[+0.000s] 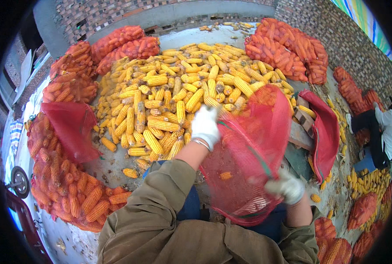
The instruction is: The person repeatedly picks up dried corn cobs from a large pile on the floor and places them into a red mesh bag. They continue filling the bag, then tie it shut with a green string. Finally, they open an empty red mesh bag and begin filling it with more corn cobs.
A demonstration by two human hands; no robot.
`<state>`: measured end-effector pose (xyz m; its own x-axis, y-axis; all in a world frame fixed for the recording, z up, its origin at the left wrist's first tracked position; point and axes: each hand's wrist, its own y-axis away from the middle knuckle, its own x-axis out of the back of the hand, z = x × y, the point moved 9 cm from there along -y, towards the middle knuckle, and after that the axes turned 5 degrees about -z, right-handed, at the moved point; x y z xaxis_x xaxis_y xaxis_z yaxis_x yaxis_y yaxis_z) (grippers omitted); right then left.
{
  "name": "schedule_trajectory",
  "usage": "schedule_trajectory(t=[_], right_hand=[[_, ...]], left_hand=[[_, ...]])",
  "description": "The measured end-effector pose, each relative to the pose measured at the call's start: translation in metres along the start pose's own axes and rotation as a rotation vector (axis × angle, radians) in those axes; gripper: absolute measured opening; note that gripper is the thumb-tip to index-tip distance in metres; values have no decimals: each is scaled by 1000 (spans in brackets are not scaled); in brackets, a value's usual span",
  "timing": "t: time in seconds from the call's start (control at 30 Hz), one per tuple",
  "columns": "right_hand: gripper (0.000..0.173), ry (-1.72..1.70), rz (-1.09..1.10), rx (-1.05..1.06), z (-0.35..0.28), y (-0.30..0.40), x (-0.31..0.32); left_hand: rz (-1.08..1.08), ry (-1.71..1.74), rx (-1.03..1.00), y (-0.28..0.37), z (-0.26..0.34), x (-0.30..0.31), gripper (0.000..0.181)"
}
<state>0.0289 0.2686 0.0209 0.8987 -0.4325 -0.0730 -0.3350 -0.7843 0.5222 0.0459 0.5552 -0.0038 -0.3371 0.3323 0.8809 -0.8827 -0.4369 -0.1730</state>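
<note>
A red mesh bag [245, 145] with a green edge strip hangs slack in front of me. My right hand [286, 188], in a white glove and blurred, grips its near right edge. My left hand [205, 127], gloved too, is curled between the pile of yellow corn cobs [169, 99] and the bag's left edge. A cob [211, 101] touches the far side of that hand; blur hides whether the fingers close on the cob or on the mesh. One loose cob [226, 175] shows at the bag's lower part.
Filled mesh sacks of corn [67, 194] line the left, with more sacks [285, 49] at the back right. Two red mesh bags drape at the left [70, 128] and right [323, 132]. Beside the latter lie bricks [303, 130]. A person [377, 135] is at far right. A brick wall [341, 39] stands behind.
</note>
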Motion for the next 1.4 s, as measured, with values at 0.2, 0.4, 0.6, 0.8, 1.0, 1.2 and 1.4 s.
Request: schedule_trajectory(t=[0.2, 0.4, 0.6, 0.8, 1.0, 1.2, 1.4], right_hand=[[48, 121, -92, 340, -25, 5, 31], [38, -602, 216, 699, -16, 18, 185], [53, 97, 698, 271, 18, -29, 214], [109, 464, 699, 753, -89, 7, 86], [95, 1057, 880, -374, -12, -40, 151], [48, -209, 858, 457, 48, -16, 246], [43, -435, 1010, 669, 7, 8, 206]], left_hand=[[-428, 2179, 52, -6, 40, -41, 35], [-693, 1428, -643, 41, 75, -23, 43], [-714, 2305, 60, 39, 104, 2, 58], [-768, 2285, 11, 36, 99, -16, 56], [-629, 2277, -216, 22, 37, 3, 58], [-578, 1950, 16, -1, -16, 19, 49], [435, 1368, 599, -8, -84, 28, 73]])
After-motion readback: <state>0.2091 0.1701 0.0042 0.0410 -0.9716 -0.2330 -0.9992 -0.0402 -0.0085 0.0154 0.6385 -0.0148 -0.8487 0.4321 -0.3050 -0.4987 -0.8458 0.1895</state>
